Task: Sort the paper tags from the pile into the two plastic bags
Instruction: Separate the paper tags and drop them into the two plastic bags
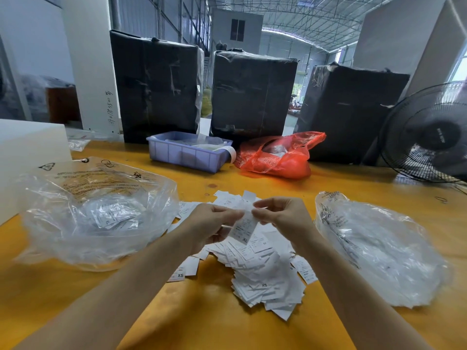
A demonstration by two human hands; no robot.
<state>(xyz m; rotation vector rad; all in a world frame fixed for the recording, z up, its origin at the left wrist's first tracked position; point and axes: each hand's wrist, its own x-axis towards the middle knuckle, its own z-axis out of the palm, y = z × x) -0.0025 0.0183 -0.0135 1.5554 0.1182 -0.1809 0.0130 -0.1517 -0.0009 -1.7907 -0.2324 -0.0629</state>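
A pile of white paper tags (262,269) lies on the yellow table in front of me, some marked XS or M. Above it both hands pinch the top of one tag marked XL (244,229), which hangs down between them. My left hand (209,224) holds its left upper edge, my right hand (280,213) its right upper edge. A clear plastic bag (96,213) lies open to the left with a few tags inside. A second clear plastic bag (379,248) lies to the right, holding tags too.
At the back of the table (202,324) stand a blue plastic tray (187,152) and a red plastic bag (278,155). Three black wrapped bales (252,94) rise behind them. A black fan (429,132) stands at the right, a white box (30,152) at the left.
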